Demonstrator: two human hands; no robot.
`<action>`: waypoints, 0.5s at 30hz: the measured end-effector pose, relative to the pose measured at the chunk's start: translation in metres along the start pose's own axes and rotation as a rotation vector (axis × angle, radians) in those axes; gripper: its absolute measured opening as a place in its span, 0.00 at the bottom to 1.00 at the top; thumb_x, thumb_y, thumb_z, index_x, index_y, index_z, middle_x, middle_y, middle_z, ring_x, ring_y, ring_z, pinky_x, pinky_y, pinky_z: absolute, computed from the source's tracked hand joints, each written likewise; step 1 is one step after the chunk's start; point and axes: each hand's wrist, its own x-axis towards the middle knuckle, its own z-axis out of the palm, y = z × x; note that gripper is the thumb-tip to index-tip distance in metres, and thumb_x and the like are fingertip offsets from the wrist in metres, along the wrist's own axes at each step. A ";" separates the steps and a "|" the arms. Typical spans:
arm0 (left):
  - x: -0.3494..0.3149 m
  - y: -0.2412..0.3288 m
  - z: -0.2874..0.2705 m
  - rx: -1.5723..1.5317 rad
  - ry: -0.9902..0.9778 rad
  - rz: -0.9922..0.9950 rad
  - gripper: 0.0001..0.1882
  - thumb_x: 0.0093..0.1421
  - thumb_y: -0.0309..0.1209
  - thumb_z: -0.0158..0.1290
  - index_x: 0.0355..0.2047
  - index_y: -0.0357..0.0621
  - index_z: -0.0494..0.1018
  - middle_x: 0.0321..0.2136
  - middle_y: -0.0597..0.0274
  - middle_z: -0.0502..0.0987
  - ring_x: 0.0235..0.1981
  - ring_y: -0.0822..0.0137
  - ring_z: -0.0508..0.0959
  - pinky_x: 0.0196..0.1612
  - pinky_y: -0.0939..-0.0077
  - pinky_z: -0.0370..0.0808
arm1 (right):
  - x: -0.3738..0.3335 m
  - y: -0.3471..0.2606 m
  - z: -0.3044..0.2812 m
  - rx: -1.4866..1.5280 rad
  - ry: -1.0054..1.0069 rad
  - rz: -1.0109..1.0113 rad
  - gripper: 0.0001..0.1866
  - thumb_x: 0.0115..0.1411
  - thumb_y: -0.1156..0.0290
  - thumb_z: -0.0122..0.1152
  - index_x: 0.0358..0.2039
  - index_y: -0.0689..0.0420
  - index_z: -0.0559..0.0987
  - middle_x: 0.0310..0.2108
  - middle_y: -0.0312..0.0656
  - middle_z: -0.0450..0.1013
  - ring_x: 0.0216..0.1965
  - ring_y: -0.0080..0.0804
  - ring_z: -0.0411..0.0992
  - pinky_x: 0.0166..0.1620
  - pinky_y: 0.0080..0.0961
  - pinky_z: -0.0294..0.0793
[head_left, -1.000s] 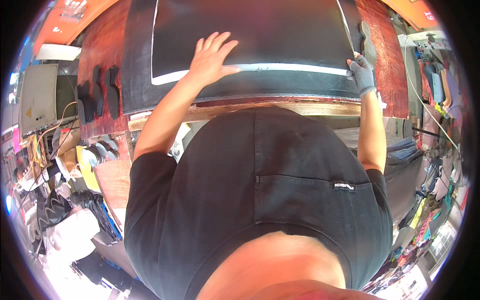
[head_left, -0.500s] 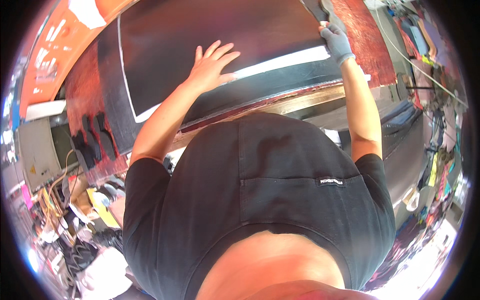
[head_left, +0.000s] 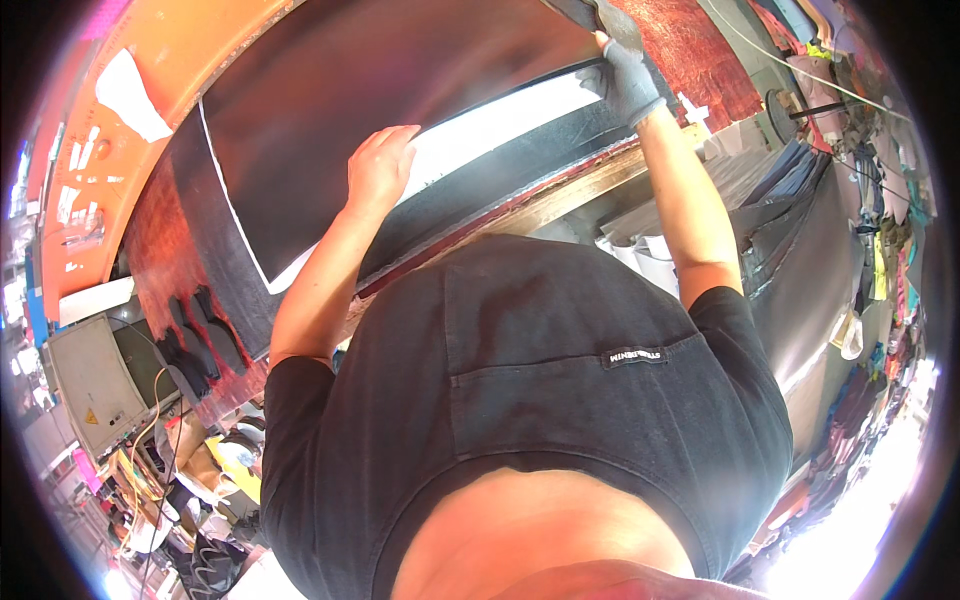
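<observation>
A large black sheet (head_left: 330, 120) covers most of the work surface in front of me, with a white layer (head_left: 490, 125) showing along its near edge. My left hand (head_left: 382, 168), bare, has its fingers together and bent over that near edge, gripping the sheet. At the sheet's right end, my right hand (head_left: 630, 85) wears a grey glove with bare fingertips. Its thumb lies on top and the fingers curl beneath, closed on the sheet's edge. Under both layers lies a dark grey board (head_left: 520, 175). A dark curved strip (head_left: 615, 22) lies just beyond my right hand.
An orange machine frame (head_left: 190, 60) runs along the far left. Dark cut-out pieces (head_left: 215, 330) lie on the reddish board (head_left: 165, 240). A grey electrical box (head_left: 90, 385) stands at left. Dark sheet material (head_left: 790, 270) hangs at right, near a wooden table edge (head_left: 560, 205).
My left hand has gone from spread flat on the black sheet to closed at its near edge. The sheet's edge has shifted away, showing more white. My right hand still holds the right end.
</observation>
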 end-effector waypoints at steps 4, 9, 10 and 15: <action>-0.001 0.001 0.009 0.345 -0.151 0.174 0.21 0.54 0.31 0.53 0.50 0.49 0.70 0.51 0.61 0.70 0.57 0.62 0.64 0.60 0.46 0.54 | -0.013 0.035 0.018 0.175 -0.121 0.159 0.18 0.63 0.58 0.51 0.45 0.58 0.70 0.24 0.48 0.76 0.21 0.32 0.76 0.24 0.23 0.80; -0.003 0.008 0.014 0.375 -0.225 0.158 0.32 0.55 0.39 0.55 0.59 0.52 0.60 0.61 0.62 0.58 0.64 0.58 0.53 0.62 0.41 0.48 | -0.007 0.046 0.034 -0.310 0.253 0.017 0.14 0.57 0.59 0.60 0.30 0.58 0.73 0.15 0.39 0.69 0.12 0.25 0.68 0.15 0.22 0.71; -0.001 0.010 0.013 0.366 -0.237 0.125 0.32 0.56 0.41 0.54 0.60 0.53 0.60 0.62 0.62 0.57 0.64 0.58 0.52 0.62 0.41 0.47 | -0.007 0.043 0.034 -0.306 0.280 0.034 0.16 0.57 0.59 0.61 0.26 0.59 0.72 0.14 0.41 0.69 0.11 0.26 0.68 0.15 0.23 0.69; 0.003 0.017 0.014 0.375 -0.239 0.032 0.32 0.58 0.48 0.50 0.60 0.53 0.58 0.63 0.63 0.54 0.66 0.58 0.49 0.64 0.44 0.45 | -0.009 0.031 0.029 -0.330 0.328 0.068 0.20 0.56 0.55 0.60 0.17 0.56 0.71 0.10 0.40 0.67 0.08 0.27 0.64 0.12 0.21 0.60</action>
